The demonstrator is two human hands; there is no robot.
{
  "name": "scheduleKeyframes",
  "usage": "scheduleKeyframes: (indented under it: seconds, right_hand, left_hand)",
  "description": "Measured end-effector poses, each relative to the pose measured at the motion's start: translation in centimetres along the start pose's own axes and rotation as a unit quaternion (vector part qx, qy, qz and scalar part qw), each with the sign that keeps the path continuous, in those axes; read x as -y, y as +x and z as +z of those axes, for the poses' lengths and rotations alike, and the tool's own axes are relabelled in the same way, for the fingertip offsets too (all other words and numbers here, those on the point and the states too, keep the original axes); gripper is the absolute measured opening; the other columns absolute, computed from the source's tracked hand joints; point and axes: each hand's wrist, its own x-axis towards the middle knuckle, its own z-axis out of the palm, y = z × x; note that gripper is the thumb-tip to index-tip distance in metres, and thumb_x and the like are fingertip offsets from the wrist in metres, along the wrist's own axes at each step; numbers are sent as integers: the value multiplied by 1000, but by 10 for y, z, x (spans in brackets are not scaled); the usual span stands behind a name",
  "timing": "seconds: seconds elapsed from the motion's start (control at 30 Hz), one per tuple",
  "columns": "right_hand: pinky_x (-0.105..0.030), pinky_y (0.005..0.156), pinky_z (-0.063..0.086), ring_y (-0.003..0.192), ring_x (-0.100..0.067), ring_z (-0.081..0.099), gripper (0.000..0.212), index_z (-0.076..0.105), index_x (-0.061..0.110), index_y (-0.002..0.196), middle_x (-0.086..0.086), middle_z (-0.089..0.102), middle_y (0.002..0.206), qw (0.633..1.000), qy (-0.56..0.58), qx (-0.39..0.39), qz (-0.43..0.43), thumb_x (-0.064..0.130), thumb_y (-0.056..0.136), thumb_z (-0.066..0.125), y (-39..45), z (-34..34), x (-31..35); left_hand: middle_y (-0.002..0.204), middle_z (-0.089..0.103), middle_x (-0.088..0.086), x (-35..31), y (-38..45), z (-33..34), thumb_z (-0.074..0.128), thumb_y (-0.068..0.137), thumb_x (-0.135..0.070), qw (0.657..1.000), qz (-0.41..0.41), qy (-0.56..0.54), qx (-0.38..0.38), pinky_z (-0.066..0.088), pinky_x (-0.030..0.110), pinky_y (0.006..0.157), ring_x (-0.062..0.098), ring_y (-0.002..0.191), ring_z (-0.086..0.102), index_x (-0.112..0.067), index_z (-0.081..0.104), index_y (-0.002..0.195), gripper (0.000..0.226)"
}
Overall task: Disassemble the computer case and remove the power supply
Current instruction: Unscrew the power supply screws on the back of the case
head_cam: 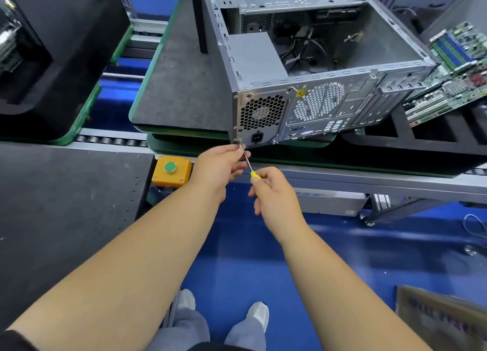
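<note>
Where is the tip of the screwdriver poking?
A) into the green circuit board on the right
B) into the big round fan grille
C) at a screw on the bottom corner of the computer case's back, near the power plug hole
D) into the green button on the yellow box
C: the screwdriver, its yellow handle in the right hand, reaches a screw at the lower corner of the computer case, where the left hand pinches the shaft.

Screwdriver [247,164] handle mostly hidden inside right hand [274,192]; tip and screw masked by left hand [218,166] fingers [238,150]. Computer case [303,68] front cropped at 12 o'clock. Motherboard [453,71] cropped at 3 o'clock. Cardboard print at 4 o'clock blurred.
</note>
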Motion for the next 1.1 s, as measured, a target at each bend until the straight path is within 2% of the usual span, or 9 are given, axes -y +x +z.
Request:
scheduleKeyframes:
  seconds: [0.1,0.2,0.33,0.4,0.5,0.7,0.9,1.03,1.1]
  right_hand:
    - [-15,44,40,43,-7,45,11,56,28,94,13,63,67,999,36,6,29,27,101,47,2,2,3]
    - [-21,48,36,45,-10,42,11,58,21,100,6,63,70,992,97,19,72,24,101,48,5,1,5]
    - [-22,43,34,45,-12,38,19,64,6,108,-5,60,70,923,342,63,164,17,100,50,4,-3,10]
    - [-21,42,36,44,-11,38,22,65,4,109,-5,60,69,896,392,82,191,17,99,51,3,-4,12]
    - [-21,41,35,42,-10,37,22,65,5,108,-4,58,68,890,396,93,205,19,99,50,4,-3,14]
    - [-21,39,29,40,-9,33,16,63,11,103,-1,55,67,944,282,57,160,23,100,53,10,3,13]
    - [-25,45,34,51,-9,43,9,54,23,92,2,59,77,996,27,-32,79,30,98,54,5,12,17]
    - [-29,48,33,62,-13,50,15,41,26,89,4,56,77,977,-191,-83,-32,30,99,52,1,17,16]
    - [-30,47,31,62,-13,50,15,39,26,90,3,55,80,964,-240,-98,-60,29,99,51,1,18,14]
  left_hand:
    - [79,74,-4,0,3,1,64,92,-16,1000,-4,-4,-6,53,15,55,3,60,66,-20,70,87,9]
    - [72,74,-6,0,5,1,66,91,-17,1000,-9,-7,-14,52,14,53,2,57,66,-21,70,84,9]
    - [70,74,-5,1,6,1,69,89,-19,1000,-10,-6,-22,52,16,54,2,56,65,-21,71,75,14]
    - [69,73,-5,0,7,2,69,89,-19,1000,-11,-2,-27,52,16,54,2,55,65,-22,71,73,16]
    - [71,74,-4,0,7,1,69,89,-18,1000,-9,-6,-25,52,16,54,2,57,65,-22,72,73,17]
    - [73,72,-4,-3,5,2,66,91,-15,1000,-19,-13,-12,51,15,54,2,54,65,-18,70,82,11]
    - [72,74,-3,-4,4,-1,66,91,-16,999,-30,-11,-4,55,18,56,3,58,69,-18,70,88,5]
    - [69,74,-3,-4,6,4,72,85,-23,997,-68,35,-21,52,18,49,6,60,70,-16,70,84,8]
    - [71,74,0,-3,8,6,74,84,-23,995,-76,49,-30,52,19,50,7,60,69,-14,70,81,9]
